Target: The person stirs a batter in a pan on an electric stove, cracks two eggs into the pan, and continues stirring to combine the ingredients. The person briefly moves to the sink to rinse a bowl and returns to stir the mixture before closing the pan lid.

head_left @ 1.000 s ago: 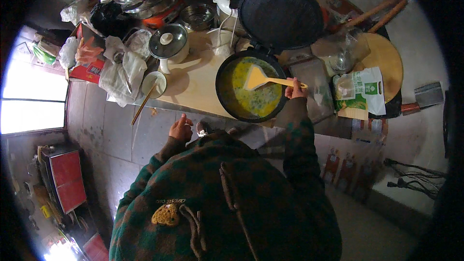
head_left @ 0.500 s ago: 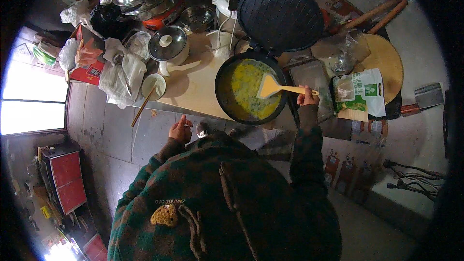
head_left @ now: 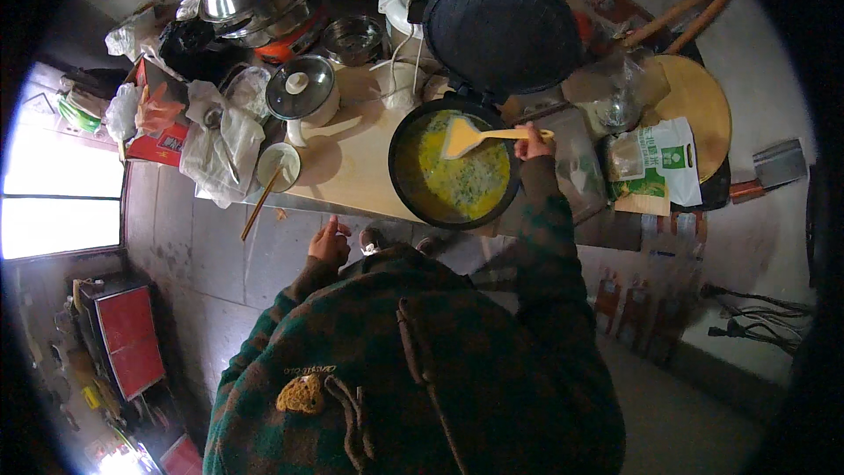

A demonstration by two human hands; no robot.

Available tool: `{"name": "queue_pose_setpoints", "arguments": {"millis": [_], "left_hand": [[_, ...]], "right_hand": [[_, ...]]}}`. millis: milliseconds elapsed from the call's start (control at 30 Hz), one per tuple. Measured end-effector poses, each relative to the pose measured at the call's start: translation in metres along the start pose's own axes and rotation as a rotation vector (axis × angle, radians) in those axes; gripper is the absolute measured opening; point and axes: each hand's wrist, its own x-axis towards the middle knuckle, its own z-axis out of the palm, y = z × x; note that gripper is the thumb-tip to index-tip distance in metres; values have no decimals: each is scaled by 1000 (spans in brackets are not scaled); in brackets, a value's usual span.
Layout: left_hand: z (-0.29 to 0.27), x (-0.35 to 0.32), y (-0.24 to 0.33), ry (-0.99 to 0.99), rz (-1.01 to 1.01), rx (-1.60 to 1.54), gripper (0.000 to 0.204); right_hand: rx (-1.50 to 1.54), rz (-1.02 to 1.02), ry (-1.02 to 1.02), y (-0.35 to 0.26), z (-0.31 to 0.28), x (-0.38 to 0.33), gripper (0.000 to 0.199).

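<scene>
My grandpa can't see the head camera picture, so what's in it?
A person's right hand holds a yellow spatula over a round black pan of yellow-green mixture, its lid open behind. The left hand looks empty in front of the table; a bowl holds chopsticks.

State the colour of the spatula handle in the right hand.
The spatula handle is yellow-orange, best seen in the head view.

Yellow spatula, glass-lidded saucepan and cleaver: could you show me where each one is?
Yellow spatula [head_left: 494,134]: head view, on its handle.
Glass-lidded saucepan [head_left: 300,98]: head view, on its lid.
Cleaver [head_left: 777,167]: head view, on its blade.
</scene>
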Motion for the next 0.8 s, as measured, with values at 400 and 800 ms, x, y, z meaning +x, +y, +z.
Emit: {"name": "queue_pose_setpoints", "arguments": {"millis": [400, 800], "left_hand": [[3, -9, 12, -70, -99, -3, 43], [4, -8, 12, -41, -114, 3, 42]], "right_hand": [[-225, -172, 138, -16, -39, -23, 36], [-176, -48, 200, -12, -39, -31, 41]]}}
